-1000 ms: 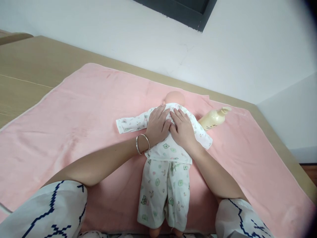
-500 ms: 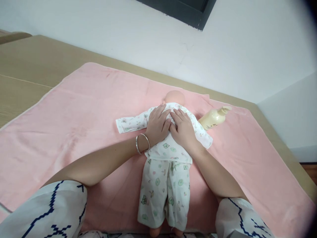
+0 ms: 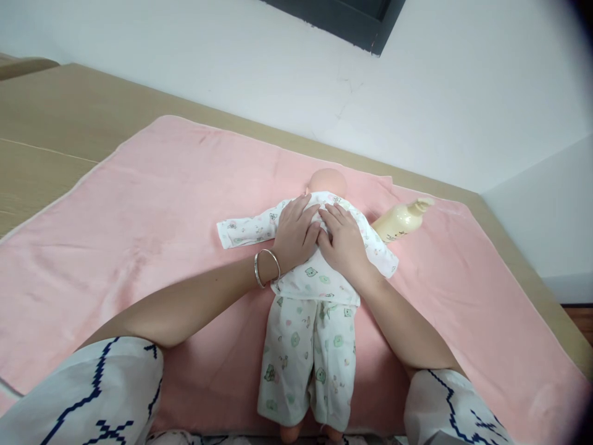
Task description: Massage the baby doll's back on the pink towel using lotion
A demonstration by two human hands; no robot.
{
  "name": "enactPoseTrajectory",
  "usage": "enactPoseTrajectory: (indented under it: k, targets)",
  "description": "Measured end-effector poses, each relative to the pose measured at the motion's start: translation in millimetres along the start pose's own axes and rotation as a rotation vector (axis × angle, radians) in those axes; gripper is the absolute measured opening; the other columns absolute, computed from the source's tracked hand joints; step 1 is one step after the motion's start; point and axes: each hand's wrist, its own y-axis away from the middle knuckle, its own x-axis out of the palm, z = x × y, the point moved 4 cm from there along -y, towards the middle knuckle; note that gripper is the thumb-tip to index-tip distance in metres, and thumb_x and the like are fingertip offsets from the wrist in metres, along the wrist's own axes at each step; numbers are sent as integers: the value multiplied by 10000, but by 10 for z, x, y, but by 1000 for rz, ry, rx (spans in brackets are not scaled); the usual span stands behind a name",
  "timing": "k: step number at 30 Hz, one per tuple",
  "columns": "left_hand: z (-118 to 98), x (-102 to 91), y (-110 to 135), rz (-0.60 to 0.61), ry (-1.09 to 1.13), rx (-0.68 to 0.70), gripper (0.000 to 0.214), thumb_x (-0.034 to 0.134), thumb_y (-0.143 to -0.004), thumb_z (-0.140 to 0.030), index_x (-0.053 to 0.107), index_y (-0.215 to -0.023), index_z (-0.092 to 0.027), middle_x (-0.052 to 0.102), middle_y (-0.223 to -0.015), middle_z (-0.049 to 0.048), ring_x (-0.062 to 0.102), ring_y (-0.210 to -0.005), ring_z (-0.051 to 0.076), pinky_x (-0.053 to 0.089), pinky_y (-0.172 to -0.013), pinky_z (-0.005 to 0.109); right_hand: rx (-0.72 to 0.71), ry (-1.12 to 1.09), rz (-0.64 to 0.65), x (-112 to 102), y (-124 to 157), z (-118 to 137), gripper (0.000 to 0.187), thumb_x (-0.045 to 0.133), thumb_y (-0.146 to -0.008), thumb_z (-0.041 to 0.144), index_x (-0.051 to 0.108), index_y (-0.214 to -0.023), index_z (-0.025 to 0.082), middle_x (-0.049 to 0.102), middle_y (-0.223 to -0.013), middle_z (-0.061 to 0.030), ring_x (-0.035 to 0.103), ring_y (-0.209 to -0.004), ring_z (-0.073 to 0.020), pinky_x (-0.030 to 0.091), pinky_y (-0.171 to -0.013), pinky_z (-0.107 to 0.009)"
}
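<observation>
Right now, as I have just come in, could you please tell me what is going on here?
A person's left hand and right hand lie spread on the upper body of a doll in printed clothes. The doll rests on a pink blanket, and a pump bottle shows just beyond the sleeve nearer the right hand.

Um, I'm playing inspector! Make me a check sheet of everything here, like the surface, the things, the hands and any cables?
Surface: pink cloth on a wood-coloured top, with some creases.
Things: doll in a printed shirt and trousers; its face is not visible.
Clutter: pump bottle beside the doll's sleeve on the right of the picture; standing or lying, I cannot tell.
Left hand: flat on the shirt, bracelet at the wrist.
Right hand: also flat on the shirt.
Cables: nothing seen.
Surroundings: pale wall with a dark frame on it.
</observation>
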Motion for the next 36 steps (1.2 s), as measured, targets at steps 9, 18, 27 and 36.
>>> enactPoseTrajectory:
  k: [9, 18, 27, 36]
  targets:
    - [2, -6, -5, -19, 16, 26, 499, 236, -1071, -445, 555, -1316, -150, 499, -1497, 204, 437, -1428, 311, 365, -1171, 554, -33, 175, 85, -96, 75, 152, 505, 316, -1038, 277, 560, -1413, 43, 526, -1515, -220, 430, -1460, -389, 393, -1172, -582]
    - [20, -8, 4, -13, -3, 17, 487, 246, -1070, -442, 563, -1324, -173, 527, -1483, 178, 448, -1427, 305, 376, -1165, 570, -11, 222, 173, -324, 215, 144, 505, 462, -1011, 358, 517, -1473, 162, 458, -1579, -182, 381, -1483, -432, 408, -1139, -636]
    - [53, -23, -31, 58, -6, 74, 421, 338, -1045, -386, 576, -1329, -186, 596, -1428, 149, 480, -1411, 305, 355, -1185, 580, -165, 86, 384, -954, 425, 26, 578, 471, -1021, 439, 396, -1567, 265, 476, -1585, -69, 422, -1481, -332, 420, -1175, -549]
    - [-448, -79, 45, 368, -61, 12, 494, 492, -971, -410, 546, -1404, -178, 434, -1578, 178, 285, -1521, 423, 255, -1193, 723, -13, -52, 224, -1746, 666, -337, 619, 458, -1017, 479, 318, -1600, 329, 440, -1606, 7, 450, -1459, -350, 447, -1158, -557]
